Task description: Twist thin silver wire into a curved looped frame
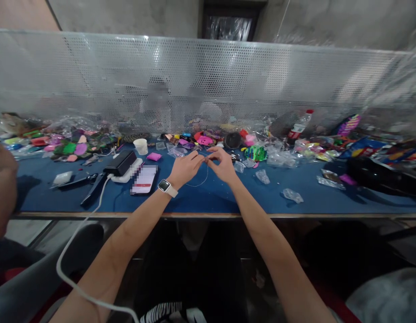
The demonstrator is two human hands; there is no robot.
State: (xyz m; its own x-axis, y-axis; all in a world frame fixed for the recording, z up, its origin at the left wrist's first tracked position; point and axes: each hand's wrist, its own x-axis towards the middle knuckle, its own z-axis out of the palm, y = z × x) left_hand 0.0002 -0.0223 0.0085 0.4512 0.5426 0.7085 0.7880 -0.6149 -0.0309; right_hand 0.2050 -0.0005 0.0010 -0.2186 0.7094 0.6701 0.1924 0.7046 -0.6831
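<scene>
My left hand [185,168], with a white watch on its wrist, and my right hand [222,164] meet over the blue table top [208,197]. Both hands have their fingers pinched on a thin clear cord [201,180] that hangs in a loop between them down to the cloth. A phone [145,179] lies just left of my left wrist. Small clear plastic bags [262,176] lie to the right of my right hand.
Heaps of coloured small parts and bags [73,146] line the back of the table under a perforated metal screen [208,80]. A black charger box [120,163] with a white cable [80,233], a white cup [140,146], a drinks bottle [298,126] and a black bag [379,175] stand around. Another person's arm [2,188] is at the left edge.
</scene>
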